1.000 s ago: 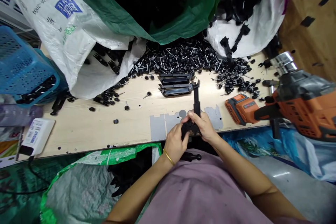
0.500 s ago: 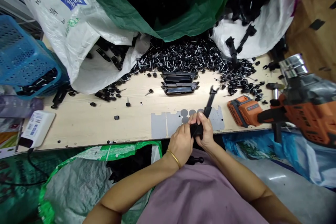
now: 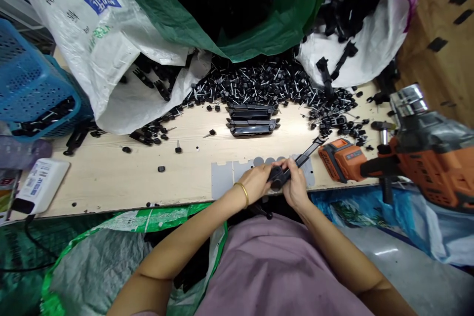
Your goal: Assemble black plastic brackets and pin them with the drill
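Note:
My left hand [image 3: 255,183], with a gold bracelet at its wrist, is closed round the thick end of a black plastic part with a long forked arm [image 3: 305,154]. On the right side of the same part, my right hand [image 3: 295,186] grips it where the arm begins. The arm slants up to the right, its forked tip near the orange battery pack [image 3: 342,160]. My fingers partly hide the joint. Just beneath both hands lie grey flat pieces [image 3: 222,180] on the table's front edge. A stack of similar long black parts [image 3: 254,129] lies ahead of them.
Many black-headed screws [image 3: 255,79] are heaped across the back of the table [image 3: 122,177]. An orange power tool [image 3: 437,158] stands right. White sacks [image 3: 122,103], a green sack [image 3: 229,52] and a blue basket [image 3: 40,79] border the back and left. An open sack [image 3: 99,266] sits below.
The black part has turned: its forked arm pointed steeply up before and now leans farther right and lower. Both hands still hold it. The view has shifted slightly.

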A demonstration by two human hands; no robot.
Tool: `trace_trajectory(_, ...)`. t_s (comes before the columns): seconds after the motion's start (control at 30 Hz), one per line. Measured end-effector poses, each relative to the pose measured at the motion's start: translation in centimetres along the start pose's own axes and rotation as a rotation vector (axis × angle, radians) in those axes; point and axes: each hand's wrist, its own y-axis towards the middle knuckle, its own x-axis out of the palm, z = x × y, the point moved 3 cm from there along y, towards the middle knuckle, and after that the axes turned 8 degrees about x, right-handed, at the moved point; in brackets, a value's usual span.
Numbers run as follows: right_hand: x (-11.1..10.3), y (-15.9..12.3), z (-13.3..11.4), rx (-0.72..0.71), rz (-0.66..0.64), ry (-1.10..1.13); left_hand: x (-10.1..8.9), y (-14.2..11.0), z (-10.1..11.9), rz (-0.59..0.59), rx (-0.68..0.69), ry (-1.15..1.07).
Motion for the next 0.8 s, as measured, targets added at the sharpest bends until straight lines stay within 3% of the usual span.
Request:
trace_trajectory(0.1,-2.3,-0.2,-0.3,0.177,-0.219,-0.338,-0.7,0.8,-2.2,0.026,-0.003,0.144)
trace_trajectory(0.17,-3.7,-0.7,-1.1,0.205,-0.349,-0.655,-1.1,0.6,-3.1,0.09,-0.021,0.275)
trace_trajectory(0.2,-4.2,-0.9,-1.8,0.134,-0.364,-0.818,-1.2,0.3,-3.3,0.114,-0.015,0.313)
trace_trajectory(0.27,-4.2,-1.0,-3.5,-0.158,-0.316,-1.093,-0.8,-0.3,-3.3,0.124,0.03,0.319)
trace_trajectory(0.37,-2.4,-0.3,-4.3,-0.548,-0.287,-1.332,0.3,-1.0,-3.5,0.128,0.078,0.259)
trace_trajectory(0.5,-0.6,1.9,-2.0,-0.664,-0.4,-1.433,1.4,-1.1,-4.5,0.188,0.096,0.247)
trace_trajectory(0.63,-1.3,3.6,-0.4,-0.656,-0.433,-1.402,1.7,-1.1,-5.1,0.189,0.138,0.275)
trace_trajectory(0.8,-1.7,3.6,-0.4,-0.641,-0.465,-1.384,1.3,-1.3,-5.1,0.178,0.154,0.266)
